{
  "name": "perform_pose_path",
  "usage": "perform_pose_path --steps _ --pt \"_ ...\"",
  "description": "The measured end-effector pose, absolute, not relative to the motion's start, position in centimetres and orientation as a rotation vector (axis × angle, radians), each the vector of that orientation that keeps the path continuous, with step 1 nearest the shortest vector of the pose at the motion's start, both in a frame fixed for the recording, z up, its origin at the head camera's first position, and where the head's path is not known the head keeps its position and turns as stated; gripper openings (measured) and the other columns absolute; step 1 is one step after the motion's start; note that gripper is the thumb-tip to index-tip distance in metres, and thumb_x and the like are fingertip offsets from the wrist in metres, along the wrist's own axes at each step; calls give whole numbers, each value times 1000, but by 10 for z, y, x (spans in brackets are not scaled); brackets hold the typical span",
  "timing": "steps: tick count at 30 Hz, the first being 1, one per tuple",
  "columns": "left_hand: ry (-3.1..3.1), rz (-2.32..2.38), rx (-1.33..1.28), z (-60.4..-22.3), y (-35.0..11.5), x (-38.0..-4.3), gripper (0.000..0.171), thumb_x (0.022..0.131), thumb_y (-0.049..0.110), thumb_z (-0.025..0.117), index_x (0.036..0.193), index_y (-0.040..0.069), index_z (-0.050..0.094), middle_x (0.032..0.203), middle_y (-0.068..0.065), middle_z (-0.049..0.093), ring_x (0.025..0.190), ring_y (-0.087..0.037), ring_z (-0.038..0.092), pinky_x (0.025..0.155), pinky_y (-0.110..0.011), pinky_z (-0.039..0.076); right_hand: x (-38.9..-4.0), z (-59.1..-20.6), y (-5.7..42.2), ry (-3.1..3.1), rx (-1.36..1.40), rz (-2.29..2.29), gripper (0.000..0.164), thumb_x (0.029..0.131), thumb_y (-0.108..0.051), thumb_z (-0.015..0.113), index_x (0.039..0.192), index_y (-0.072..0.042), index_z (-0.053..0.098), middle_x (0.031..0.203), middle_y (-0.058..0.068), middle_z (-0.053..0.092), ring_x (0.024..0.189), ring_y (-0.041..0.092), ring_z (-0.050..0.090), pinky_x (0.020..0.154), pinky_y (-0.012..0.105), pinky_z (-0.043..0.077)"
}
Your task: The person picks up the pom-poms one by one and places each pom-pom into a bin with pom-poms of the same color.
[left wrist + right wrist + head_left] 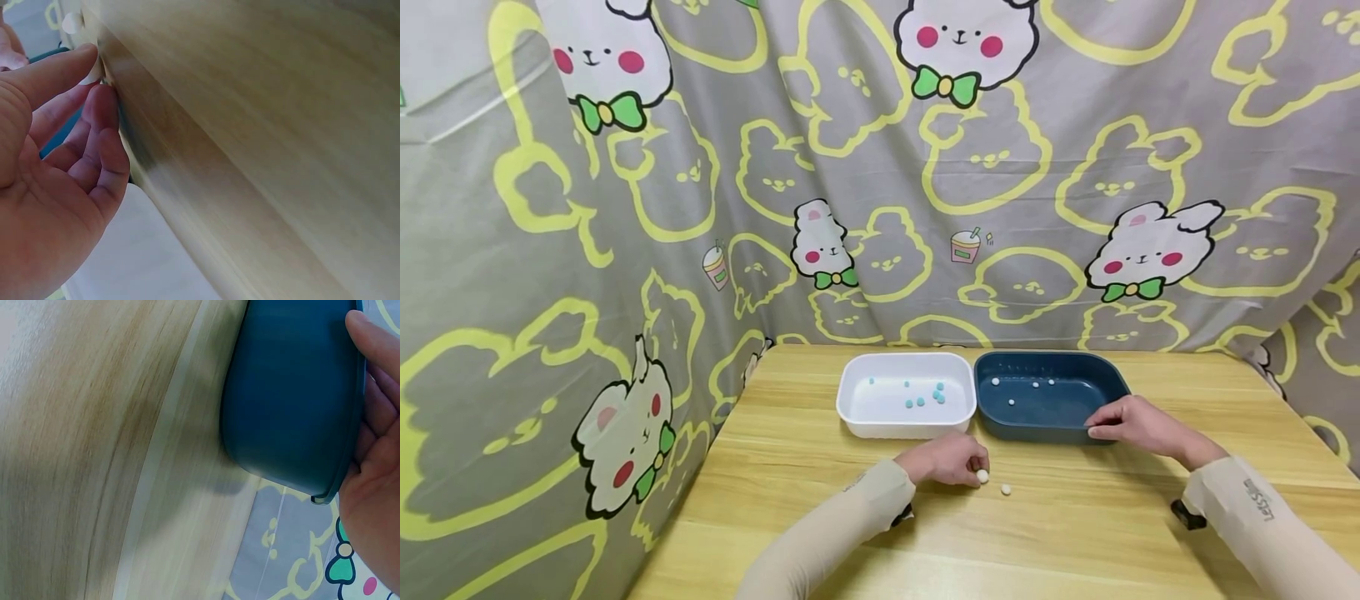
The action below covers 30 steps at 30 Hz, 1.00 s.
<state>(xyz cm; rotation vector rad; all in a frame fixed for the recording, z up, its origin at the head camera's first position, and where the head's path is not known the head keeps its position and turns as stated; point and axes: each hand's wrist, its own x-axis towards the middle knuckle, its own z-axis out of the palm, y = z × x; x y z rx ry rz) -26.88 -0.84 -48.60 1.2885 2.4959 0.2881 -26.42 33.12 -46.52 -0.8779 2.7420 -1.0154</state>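
Observation:
My left hand [946, 460] is low over the table in front of the white box. Its thumb and fingertips pinch a small white ball [982, 476], partly hidden behind the thumb in the left wrist view. A second white ball [1006, 489] lies on the wood just to the right, apart from the fingers. My right hand [1138, 427] grips the rim of the dark blue box [1037, 430] at its near right corner. In the right wrist view the thumb [362, 328] lies at the rim. Several white balls sit inside this box.
A white box [891, 429] with several small turquoise balls [921, 402] stands left of the blue one, side by side. Both are near the back of the wooden table [1075, 533]. A patterned curtain [880, 167] hangs behind and along the left side.

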Motion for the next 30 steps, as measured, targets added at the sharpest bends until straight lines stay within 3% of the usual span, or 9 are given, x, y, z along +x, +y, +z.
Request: perform_pose_path --steps 30 --pt "2506 511 1182 -468 -10 -268 5 87 20 68 88 15 67 76 14 59 70 2 52 66 -10 41 -265 -466 331 2726 -854 -1037 16 88 -21 68 93 -8 74 90 1 71 81 2 60 66 24 51"
